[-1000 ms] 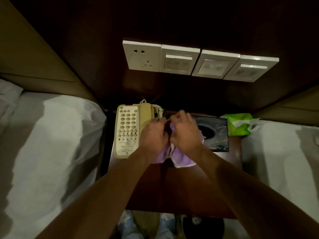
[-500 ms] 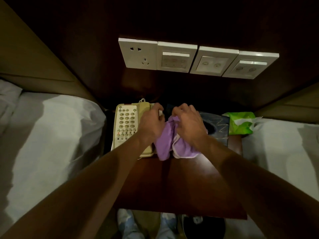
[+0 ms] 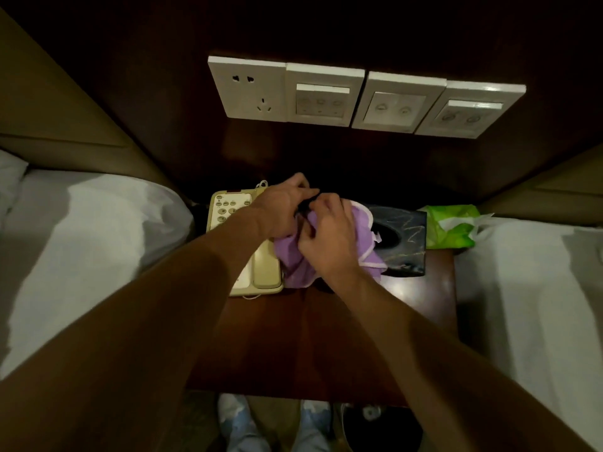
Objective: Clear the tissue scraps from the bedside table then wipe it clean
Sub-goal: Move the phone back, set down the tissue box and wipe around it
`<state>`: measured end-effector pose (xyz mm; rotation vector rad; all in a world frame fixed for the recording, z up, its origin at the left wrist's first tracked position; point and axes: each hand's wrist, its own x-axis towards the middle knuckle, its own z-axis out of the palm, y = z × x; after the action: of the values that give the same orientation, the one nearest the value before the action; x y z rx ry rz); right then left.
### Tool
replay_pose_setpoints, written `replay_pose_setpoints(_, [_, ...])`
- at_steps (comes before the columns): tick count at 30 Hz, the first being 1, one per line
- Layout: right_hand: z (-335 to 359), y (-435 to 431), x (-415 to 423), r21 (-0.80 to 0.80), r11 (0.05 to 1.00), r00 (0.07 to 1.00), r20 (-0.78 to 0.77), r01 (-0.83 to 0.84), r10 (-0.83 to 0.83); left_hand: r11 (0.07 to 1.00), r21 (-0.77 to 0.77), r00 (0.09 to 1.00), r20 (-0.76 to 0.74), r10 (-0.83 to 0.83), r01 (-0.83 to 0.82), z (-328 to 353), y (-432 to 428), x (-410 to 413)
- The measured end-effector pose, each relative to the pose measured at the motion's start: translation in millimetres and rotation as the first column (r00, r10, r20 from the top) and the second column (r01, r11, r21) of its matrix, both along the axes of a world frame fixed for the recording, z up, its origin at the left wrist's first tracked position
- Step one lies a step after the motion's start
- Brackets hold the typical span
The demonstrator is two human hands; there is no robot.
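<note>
Both my hands hold a purple cloth (image 3: 362,236) bunched up above the dark wooden bedside table (image 3: 326,337). My left hand (image 3: 284,210) grips its left part over the cream telephone (image 3: 241,243). My right hand (image 3: 329,236) grips the cloth from the right, fingers curled into the folds. The two hands touch at the fingertips. No tissue scraps show on the visible tabletop; the cloth and hands hide the area under them.
A black tissue box (image 3: 401,239) stands at the back right of the table, a green tissue pack (image 3: 450,230) beside it. White beds (image 3: 81,256) flank both sides. Wall switch panels (image 3: 359,99) hang behind. A dark bin (image 3: 381,425) sits on the floor below.
Both hands have lifted the purple cloth up and away from the tabletop toward the back, and keep working it between the fingers. The view has tilted slightly.
</note>
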<state>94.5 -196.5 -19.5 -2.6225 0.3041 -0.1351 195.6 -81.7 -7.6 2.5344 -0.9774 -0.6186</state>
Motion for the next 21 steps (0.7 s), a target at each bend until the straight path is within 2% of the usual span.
replay_pose_setpoints(3, [0.2, -13.9, -7.9, -0.094, 0.986, 0.99, 0.007, -0.139, 0.14, 0.998, 0.06, 0.995, 0.101, -0.023, 0.017, -1.6, 5.3, -7.2])
replay_pose_setpoints(6, [5.1, -34.4, -9.8, -0.171, 0.975, 0.99, -0.026, -0.143, 0.141, 0.99, 0.144, 0.977, 0.212, -0.027, -0.004, -5.7, 10.4, -16.6])
replay_pose_setpoints(11, [4.4, -51.6, -6.6, 0.023, 1.0, 0.998, -0.06, 0.006, -0.005, 0.993, 0.105, 0.987, 0.156, 0.029, -0.046, -11.3, 15.9, -18.0])
replay_pose_setpoints(14, [3.2, -38.8, -4.4, 0.042, 0.999, 0.999, -0.034, 0.019, -0.018, 0.994, 0.091, 0.987, 0.156, 0.047, -0.062, -12.0, 17.0, -16.5])
replay_pose_setpoints(17, [-0.2, -24.6, 1.6, 0.084, 0.99, 0.993, -0.035, -0.11, 0.113, 0.995, 0.059, 0.986, 0.15, 0.065, -0.075, -18.5, 17.4, -16.3])
replay_pose_setpoints(20, [-0.6, -27.9, 10.6, 0.0, 0.94, 0.937, -0.081, -0.341, 0.34, 0.994, 0.051, 0.984, 0.151, 0.09, -0.099, -25.0, 18.4, -16.6])
replay_pose_setpoints(21, [1.7, -34.2, 13.1, -0.049, 0.927, 0.926, -0.088, -0.371, 0.366, 0.993, 0.052, 0.986, 0.129, 0.102, -0.11, -25.2, 17.8, -16.9])
